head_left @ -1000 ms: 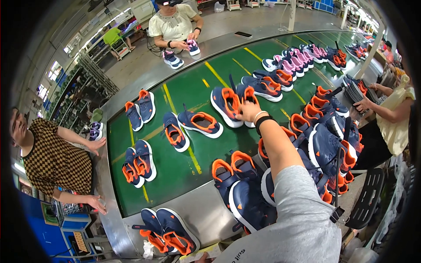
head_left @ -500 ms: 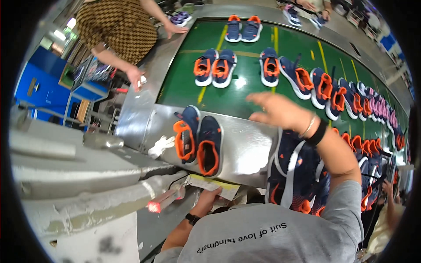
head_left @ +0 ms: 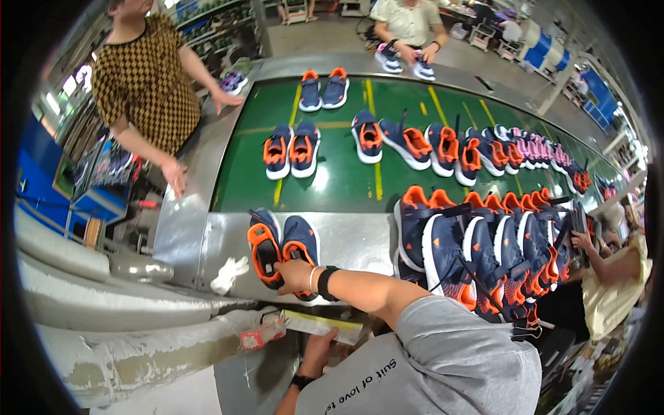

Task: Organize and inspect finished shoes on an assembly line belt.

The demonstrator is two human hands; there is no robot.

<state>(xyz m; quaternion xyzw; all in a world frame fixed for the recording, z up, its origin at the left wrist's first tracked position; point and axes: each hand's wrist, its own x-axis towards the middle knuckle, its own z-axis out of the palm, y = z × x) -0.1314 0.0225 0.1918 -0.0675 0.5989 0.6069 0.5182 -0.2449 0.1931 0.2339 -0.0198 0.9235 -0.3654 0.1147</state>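
Observation:
My right hand [head_left: 296, 277], with a bracelet and black wristband, is closed at the heel openings of a pair of navy sneakers with orange linings. Its thumb lies at the collar of the left sneaker [head_left: 263, 235]; the other fingers are partly hidden beside the right sneaker [head_left: 301, 232]. Both shoes rest on the metal ledge [head_left: 353, 242], toes pointing away from me. Below the ledge, my left hand [head_left: 318, 350], with a dark watch above it, pinches a pale paper slip [head_left: 325, 325] with a yellow strip.
A green conveyor belt [head_left: 332, 190] carries several sneakers. More navy sneakers [head_left: 443, 249] stand packed at the right. A crumpled white cloth or glove [head_left: 229, 275] lies left of the pair. One co-worker's hand [head_left: 174, 176] touches the left metal edge; another person handles shoes across the belt.
My right hand has swung left and down from above the belt onto the pair of sneakers. The view has shifted, showing more of the far side. My left hand still holds the paper slip.

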